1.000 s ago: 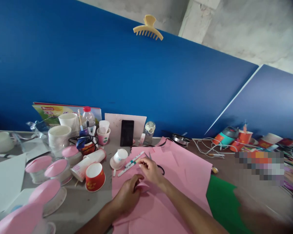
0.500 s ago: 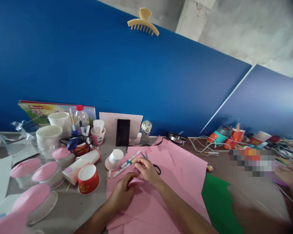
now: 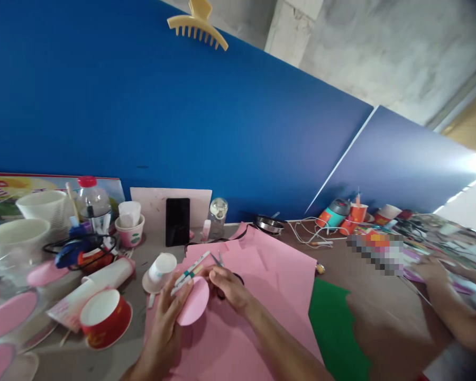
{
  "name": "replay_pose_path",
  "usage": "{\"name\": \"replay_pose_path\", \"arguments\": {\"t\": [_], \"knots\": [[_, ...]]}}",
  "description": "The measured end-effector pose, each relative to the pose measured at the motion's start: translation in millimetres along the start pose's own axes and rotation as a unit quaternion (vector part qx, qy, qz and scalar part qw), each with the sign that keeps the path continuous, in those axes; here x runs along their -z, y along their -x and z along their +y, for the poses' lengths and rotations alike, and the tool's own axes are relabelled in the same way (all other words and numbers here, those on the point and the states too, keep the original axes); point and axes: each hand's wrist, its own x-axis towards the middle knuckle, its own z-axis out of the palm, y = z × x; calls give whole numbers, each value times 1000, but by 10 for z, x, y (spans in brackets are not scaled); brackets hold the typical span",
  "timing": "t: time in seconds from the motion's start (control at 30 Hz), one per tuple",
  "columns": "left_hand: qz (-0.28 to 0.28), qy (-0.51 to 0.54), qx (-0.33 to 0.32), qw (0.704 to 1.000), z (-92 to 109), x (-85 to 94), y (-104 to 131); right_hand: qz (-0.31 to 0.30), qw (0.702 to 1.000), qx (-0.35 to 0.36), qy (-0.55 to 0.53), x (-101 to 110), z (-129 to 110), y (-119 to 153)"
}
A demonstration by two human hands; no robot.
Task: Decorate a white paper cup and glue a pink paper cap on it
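A round piece of pink paper (image 3: 194,302) is held upright by its left edge in my left hand (image 3: 170,312), thumb against fingers. My right hand (image 3: 230,288) is closed over the scissors (image 3: 218,259); their spread blades show beyond my fingers and black handle rings peek out around the hand. How firmly I grip them is partly hidden. Two white markers with teal bands (image 3: 192,270) lie just beyond my left fingertips. Large sheets of pink paper (image 3: 277,286) spread beneath both hands. A white paper cup (image 3: 162,266) stands left of the markers.
At left are a red paper bowl (image 3: 105,317), stacked white cups (image 3: 18,246), pink-topped cups (image 3: 11,315) and a bottle (image 3: 93,203). A phone (image 3: 177,222) leans at the back. Green paper (image 3: 335,323) lies right; farther over, another person's hand (image 3: 432,270) works.
The view has swung right. My left hand now holds up the pink circle, seen face-on. My right hand has moved off the paper edge and onto the scissors.
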Motion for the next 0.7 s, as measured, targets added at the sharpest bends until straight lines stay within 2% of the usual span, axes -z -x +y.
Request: {"name": "replay_pose_path", "arguments": {"t": [0.07, 0.17, 0.2, 0.27, 0.33, 0.4, 0.43, 0.47, 0.5, 0.63, 0.7], "knots": [[-7, -8, -8, 1000, -15, -15, 28, -46, 994, -66, -68, -10, -25, 33], [-8, 11, -8, 1000, 1, -18, 20, -38, 983, -111, -139, -32, -39, 50], [3, 29, 13, 999, 18, -14, 4, -25, 983, -104, -149, -39, -40, 47], [40, 94, 103, 989, 65, -4, -40, 3, 985, -68, -160, -48, -32, 28], [47, 212, 236, 947, 116, 5, -88, 36, 985, -16, -168, -50, -6, 0], [17, 341, 352, 872, 160, 13, -131, 64, 984, 29, -163, -47, 33, -28], [10, 384, 383, 840, 179, 17, -150, 69, 985, 42, -152, -47, 53, -36], [4, 402, 398, 825, 196, 22, -166, 65, 988, 47, -132, -49, 71, -39], [3, 399, 401, 825, 210, 28, -181, 55, 992, 49, -104, -55, 84, -36], [-29, 271, 372, 888, 249, 55, -228, -1, 998, 58, 35, -89, 90, 4], [-41, 218, 356, 908, 244, 51, -232, 5, 994, 73, 76, -86, 74, 8]]}}
